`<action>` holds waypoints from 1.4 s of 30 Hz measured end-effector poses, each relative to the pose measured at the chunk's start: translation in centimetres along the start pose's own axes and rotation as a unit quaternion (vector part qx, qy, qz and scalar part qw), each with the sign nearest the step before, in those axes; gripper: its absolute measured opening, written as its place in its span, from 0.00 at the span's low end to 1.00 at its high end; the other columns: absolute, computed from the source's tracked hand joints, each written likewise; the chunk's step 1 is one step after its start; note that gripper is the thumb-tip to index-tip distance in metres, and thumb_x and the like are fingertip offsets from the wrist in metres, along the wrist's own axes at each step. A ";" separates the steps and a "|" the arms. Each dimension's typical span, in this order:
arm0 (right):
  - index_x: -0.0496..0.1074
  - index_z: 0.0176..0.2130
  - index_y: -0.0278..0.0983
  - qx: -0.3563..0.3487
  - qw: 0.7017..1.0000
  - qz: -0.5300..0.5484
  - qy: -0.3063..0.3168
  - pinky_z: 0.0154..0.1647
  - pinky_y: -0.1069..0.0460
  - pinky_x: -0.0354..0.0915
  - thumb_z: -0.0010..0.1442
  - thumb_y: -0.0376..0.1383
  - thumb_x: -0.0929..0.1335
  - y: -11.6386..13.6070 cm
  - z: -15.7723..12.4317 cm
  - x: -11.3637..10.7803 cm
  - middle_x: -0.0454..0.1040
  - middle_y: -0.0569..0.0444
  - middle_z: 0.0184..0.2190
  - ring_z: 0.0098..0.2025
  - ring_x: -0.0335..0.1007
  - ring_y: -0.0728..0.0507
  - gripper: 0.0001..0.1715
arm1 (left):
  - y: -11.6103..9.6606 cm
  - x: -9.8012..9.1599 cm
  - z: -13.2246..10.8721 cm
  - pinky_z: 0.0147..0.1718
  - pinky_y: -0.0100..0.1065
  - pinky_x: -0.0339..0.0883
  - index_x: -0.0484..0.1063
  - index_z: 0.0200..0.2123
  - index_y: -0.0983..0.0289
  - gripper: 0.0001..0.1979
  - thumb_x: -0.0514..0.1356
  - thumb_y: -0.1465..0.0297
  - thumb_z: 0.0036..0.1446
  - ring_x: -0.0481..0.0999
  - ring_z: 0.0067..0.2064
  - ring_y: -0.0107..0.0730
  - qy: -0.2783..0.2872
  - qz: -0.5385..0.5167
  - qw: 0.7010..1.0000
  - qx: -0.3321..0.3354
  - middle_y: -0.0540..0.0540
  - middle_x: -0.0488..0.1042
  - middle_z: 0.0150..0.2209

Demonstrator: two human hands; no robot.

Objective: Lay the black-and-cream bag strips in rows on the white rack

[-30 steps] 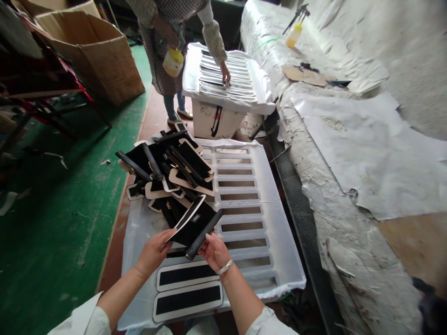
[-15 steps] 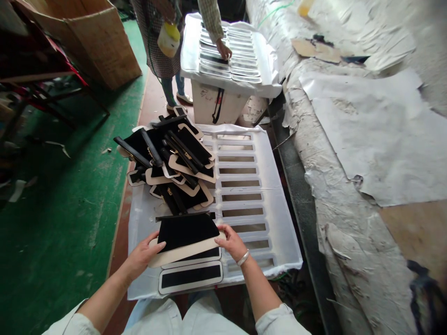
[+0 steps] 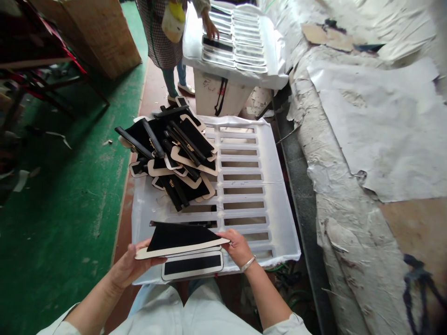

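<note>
A black fabric piece with a cream border (image 3: 185,238), perhaps a zip pocket panel, is stretched between my hands above the near edge of a white slotted board (image 3: 284,209). My left hand (image 3: 134,263) grips its left end, fingers underneath. At the right end, my right hand (image 3: 237,246) pinches the border corner; a bracelet circles that wrist. Just below the held piece, a white-edged black strip panel (image 3: 193,265) lies on the board. Beyond it is a heap of similar black pieces (image 3: 171,149) with cream borders and gold zip pulls.
Ahead, a co-worker's hand (image 3: 209,25) touches panels on another covered stand (image 3: 226,93); a yellow-topped container (image 3: 173,21) is beside that person. A paper-covered bench (image 3: 349,139) runs along the right. A cardboard box (image 3: 101,42) stands on the green floor (image 3: 77,200) at left.
The held piece has tilted, its left end coming lower and nearer me, and my left hand has slid under that end. The view has shifted slightly. The co-worker's hand has moved left.
</note>
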State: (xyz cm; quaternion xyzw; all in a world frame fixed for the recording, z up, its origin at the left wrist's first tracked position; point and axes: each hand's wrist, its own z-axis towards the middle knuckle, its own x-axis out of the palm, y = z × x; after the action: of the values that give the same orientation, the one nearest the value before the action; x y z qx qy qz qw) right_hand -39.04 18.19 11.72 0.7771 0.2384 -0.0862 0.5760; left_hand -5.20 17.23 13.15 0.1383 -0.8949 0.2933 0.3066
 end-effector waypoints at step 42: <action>0.79 0.35 0.36 0.171 0.918 0.327 0.143 0.47 0.47 0.64 0.42 0.45 0.75 -7.7 4.6 6.3 0.78 0.51 0.38 0.40 0.72 0.45 0.20 | -2.2 -1.9 1.5 0.46 0.33 0.63 0.71 0.40 0.62 0.22 0.54 0.50 0.53 0.70 0.47 0.40 -0.100 0.594 0.797 0.041 0.57 0.72 0.45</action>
State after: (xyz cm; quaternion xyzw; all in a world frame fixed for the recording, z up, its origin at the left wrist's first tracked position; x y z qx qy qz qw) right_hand -36.50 17.38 1.06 0.9023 0.0319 0.1795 0.3906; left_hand -3.50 14.70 11.99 -0.3800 -0.8141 0.4385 -0.0249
